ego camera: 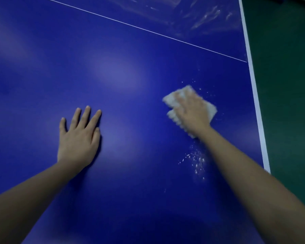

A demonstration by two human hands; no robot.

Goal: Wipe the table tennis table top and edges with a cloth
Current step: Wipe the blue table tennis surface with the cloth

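Left hand (77, 136) flat, fingers spread, on glossy blue table top (130, 50). Right hand (192, 110), blurred, presses white nubby folded cloth (174, 99); grip unclear. White specks (195, 161) near right edge stripe (257, 106).

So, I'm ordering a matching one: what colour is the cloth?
White: the cloth under the right hand, head view.

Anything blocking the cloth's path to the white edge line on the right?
Nothing visible. The right hand presses the cloth on the table top; only bare blue surface with a few white specks lies between it and the edge line. The left hand rests well clear.
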